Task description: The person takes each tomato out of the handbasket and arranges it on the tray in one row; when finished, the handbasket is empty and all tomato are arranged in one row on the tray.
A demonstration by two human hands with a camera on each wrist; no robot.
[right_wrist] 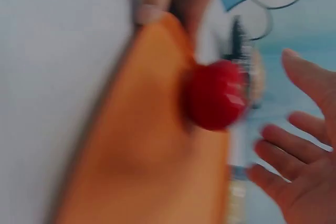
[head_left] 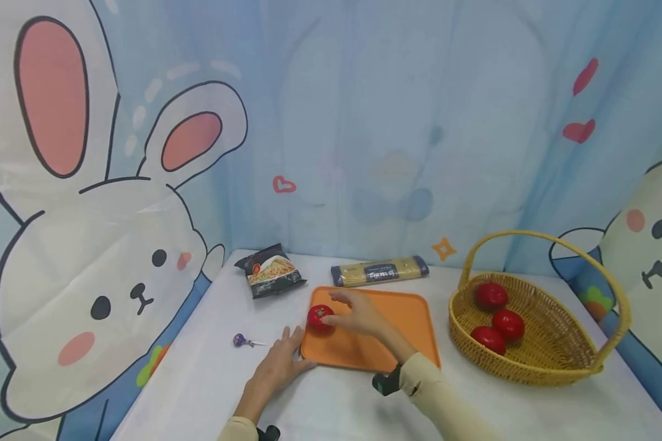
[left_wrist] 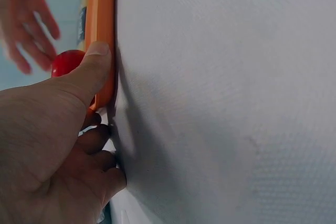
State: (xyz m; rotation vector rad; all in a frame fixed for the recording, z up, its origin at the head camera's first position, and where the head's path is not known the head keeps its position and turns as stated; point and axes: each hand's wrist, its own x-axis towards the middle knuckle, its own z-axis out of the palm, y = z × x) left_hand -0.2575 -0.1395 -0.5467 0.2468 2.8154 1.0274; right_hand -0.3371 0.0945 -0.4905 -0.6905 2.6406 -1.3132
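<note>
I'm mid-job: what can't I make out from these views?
Head: part of the orange tray, hidden behind the right hand.
Head: the fine print on the black packet, too small to read.
Left wrist: part of the tomato, hidden behind the left hand.
Right wrist: the rest of the right hand, cut off by the picture's right edge.
Right wrist: the tray's surface detail, blurred.

Red tomato (head_left: 316,320) on orange tray (head_left: 405,313)

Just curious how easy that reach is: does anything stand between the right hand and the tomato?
Nothing visible does: the right hand is apart from the tomato, with open air between them. The left hand grips the near-left corner of the orange tray, off to the side.
</note>
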